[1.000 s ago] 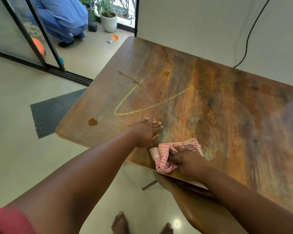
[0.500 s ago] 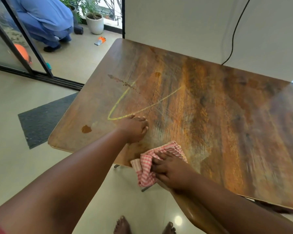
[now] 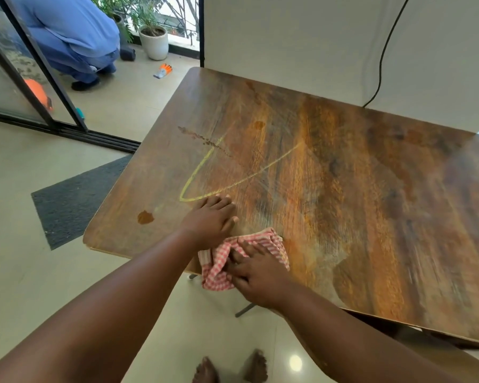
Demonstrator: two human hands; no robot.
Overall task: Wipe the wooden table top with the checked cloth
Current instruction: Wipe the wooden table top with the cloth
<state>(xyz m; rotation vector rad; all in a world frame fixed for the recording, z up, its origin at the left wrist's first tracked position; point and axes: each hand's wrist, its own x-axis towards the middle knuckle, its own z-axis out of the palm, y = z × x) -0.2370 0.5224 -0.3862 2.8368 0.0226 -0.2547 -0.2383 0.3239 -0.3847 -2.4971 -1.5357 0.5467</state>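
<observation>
The wooden table top (image 3: 371, 189) carries a yellow V-shaped mark (image 3: 194, 175), a dark streak (image 3: 202, 138) and a brown spot (image 3: 145, 217). The red-and-white checked cloth (image 3: 271, 239) lies bunched at the table's near edge, partly hanging over it. My right hand (image 3: 257, 275) presses down on the cloth with fingers spread. My left hand (image 3: 210, 219) rests flat on the wood just left of the cloth, below the tip of the yellow mark.
A person in blue (image 3: 72, 31) crouches beyond the sliding glass door (image 3: 25, 64), near a white plant pot (image 3: 154, 41). A dark mat (image 3: 72, 197) lies on the floor left of the table. A black cable (image 3: 382, 56) hangs on the wall behind. My bare feet (image 3: 205, 371) stand below.
My right hand has slid the cloth left along the near edge, closer to my left hand, and part of it now hangs over the edge. My left hand has stayed on the wood.
</observation>
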